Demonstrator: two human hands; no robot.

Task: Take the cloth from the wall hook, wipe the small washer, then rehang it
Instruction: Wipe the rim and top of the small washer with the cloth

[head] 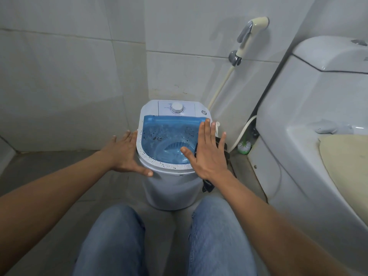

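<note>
The small washer [171, 192] is a white tub with a blue see-through lid [159, 134] and a speckled, dirty rim. It stands on the floor in the corner, just beyond my knees. My left hand [125, 154] rests with spread fingers against the washer's left rim, its thumb on the front edge. My right hand [209, 154] lies flat, fingers apart, on the right rim. It presses a dark cloth [208, 186] that hangs down the washer's right side under the palm. No wall hook is in view.
A white toilet [318, 116] fills the right side, close to the washer. A bidet sprayer [251, 34] hangs on the tiled wall, its hose running down behind the washer. A green toilet brush [244, 146] stands between them. The control dial [176, 107] is at the washer's back.
</note>
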